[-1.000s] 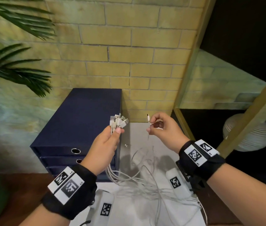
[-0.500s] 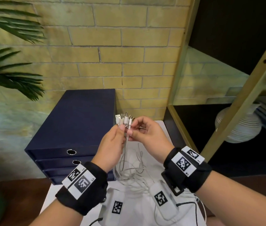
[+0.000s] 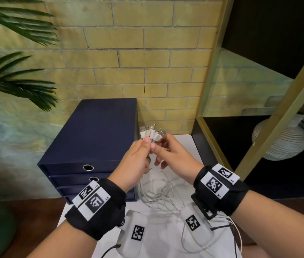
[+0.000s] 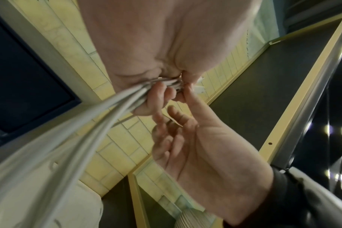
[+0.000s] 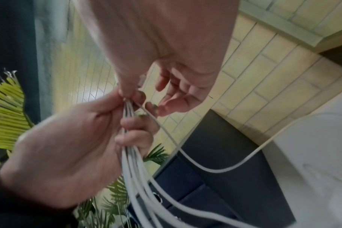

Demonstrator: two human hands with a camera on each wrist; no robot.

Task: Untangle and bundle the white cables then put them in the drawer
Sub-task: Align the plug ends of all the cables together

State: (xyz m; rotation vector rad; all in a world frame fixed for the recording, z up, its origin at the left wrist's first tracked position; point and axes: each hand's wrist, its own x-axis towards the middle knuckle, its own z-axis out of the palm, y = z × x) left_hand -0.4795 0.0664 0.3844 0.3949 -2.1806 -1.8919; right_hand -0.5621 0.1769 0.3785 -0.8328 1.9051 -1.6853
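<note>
Both hands have stayed together since a moment ago, left hand and right hand fingers pinching the white cables.

Left hand raised, fingers curled in a pinch, right hand alongside, thumb touching, other fingers loosely spread

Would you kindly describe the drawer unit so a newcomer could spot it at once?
Start at the yellow brick wall; against its foot, left of the white table, stands a dark navy box-shaped drawer unit. Unlike the gold-framed shelf opposite, it has stacked drawer fronts with round metal-ringed finger holes.
</note>
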